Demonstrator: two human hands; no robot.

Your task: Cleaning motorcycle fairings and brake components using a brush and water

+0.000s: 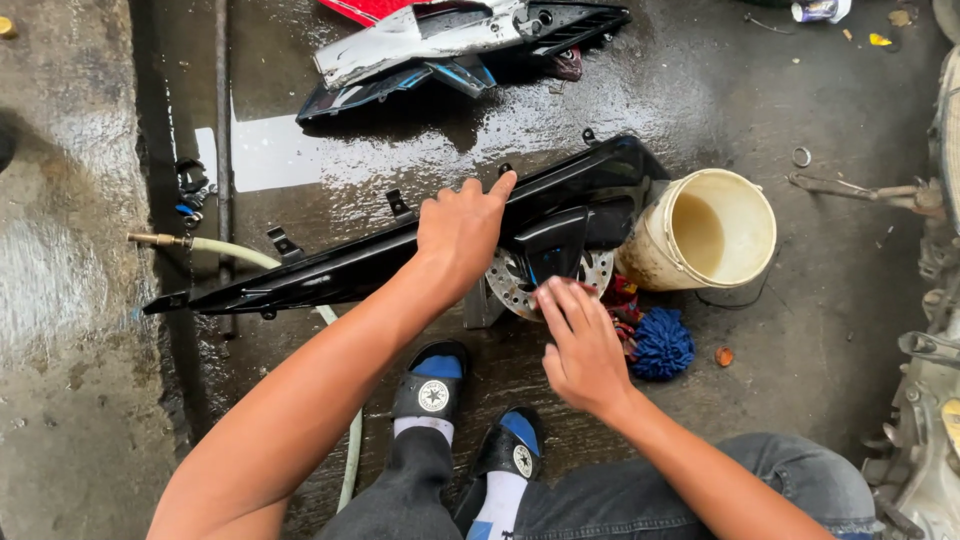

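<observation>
Wet concrete floor [830, 300], dark and shiny with puddles catching daylight. On the left there's a paler raised slab [70, 300], and a thin pipe [222, 110] runs along its edge. Small bits of litter [880, 40] lie scattered top right, and engine parts [930, 400] crowd the right edge.

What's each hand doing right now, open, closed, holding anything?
Left hand: gripping the top edge of the long black panel, index finger extended.
Right hand: open, fingertips on the brake disc, holding nothing.
</observation>
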